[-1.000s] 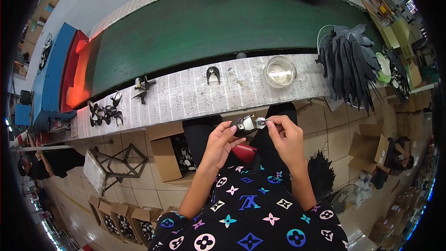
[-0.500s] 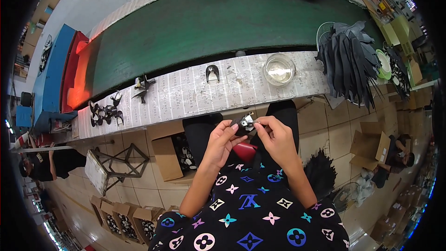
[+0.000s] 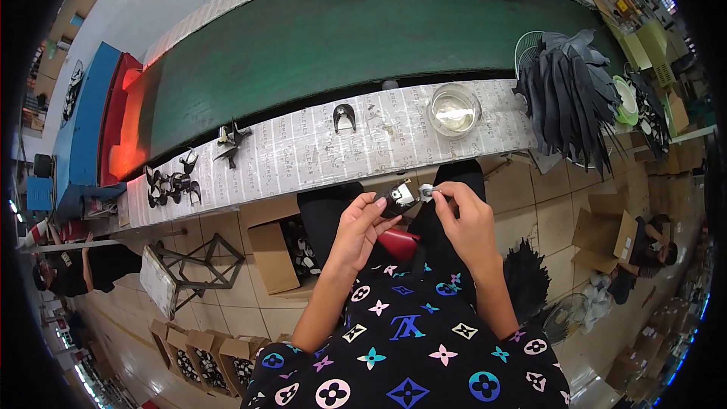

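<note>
Over my lap, my left hand [image 3: 359, 231] grips a small black curved piece with a white inner face [image 3: 401, 195], perhaps a shoe part. My left thumb lies on its near side. Just right of it, my right hand [image 3: 467, 226] pinches a small whitish scrap [image 3: 426, 193] between thumb and fingertips, and a narrow gap separates the two. A similar black U-shaped piece [image 3: 344, 117] lies on the paper-covered bench [image 3: 284, 153] ahead. Several more black-and-white pieces [image 3: 178, 184] are bunched at the bench's left end, with another clump [image 3: 229, 141] beside them.
Behind the bench runs a green conveyor belt [image 3: 341, 38], with a red-glowing blue machine [image 3: 79, 117] at its left. A round clear bowl [image 3: 453, 110] and a heap of dark strips [image 3: 568, 98] stand right. An open carton [image 3: 273, 261] sits on the floor.
My right hand has moved right, away from the black piece, with the whitish scrap in its fingers. More of the white inner face shows now. My left hand has barely moved.
</note>
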Demonstrator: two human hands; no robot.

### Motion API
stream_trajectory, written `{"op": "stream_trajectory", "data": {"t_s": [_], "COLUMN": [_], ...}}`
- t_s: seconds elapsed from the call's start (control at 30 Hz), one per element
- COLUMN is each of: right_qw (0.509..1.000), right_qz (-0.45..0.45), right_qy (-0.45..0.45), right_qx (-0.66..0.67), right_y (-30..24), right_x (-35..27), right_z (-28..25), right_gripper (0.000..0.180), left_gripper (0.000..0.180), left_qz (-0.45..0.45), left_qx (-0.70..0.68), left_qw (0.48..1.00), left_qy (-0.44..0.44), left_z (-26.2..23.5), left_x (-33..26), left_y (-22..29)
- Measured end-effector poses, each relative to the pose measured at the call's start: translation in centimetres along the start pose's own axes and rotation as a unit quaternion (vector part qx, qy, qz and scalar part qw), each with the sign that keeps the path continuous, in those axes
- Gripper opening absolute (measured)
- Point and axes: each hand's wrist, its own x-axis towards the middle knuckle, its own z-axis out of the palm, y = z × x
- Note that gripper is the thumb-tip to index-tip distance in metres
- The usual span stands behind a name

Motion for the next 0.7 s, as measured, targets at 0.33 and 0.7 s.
{"op": "stream_trajectory", "data": {"t_s": [0.33, 0.7], "right_qw": [0.997, 0.996], "right_qz": [0.015, 0.036], "right_qy": [-0.028, -0.010], "right_qx": [0.073, 0.081], "right_y": [-0.35, 0.18], "right_x": [-0.18, -0.20], "right_z": [0.13, -0.21], "right_gripper": [0.010, 0.010], "left_gripper": [0.015, 0.015], "left_qz": [-0.004, 0.004], "left_qx": [-0.010, -0.011], "left_qw": [1.000, 1.000], "left_qy": [0.004, 0.014], "left_z": [0.26, -0.29], "left_x": [-0.01, -0.39], "left_y": [-0.15, -0.21]}}
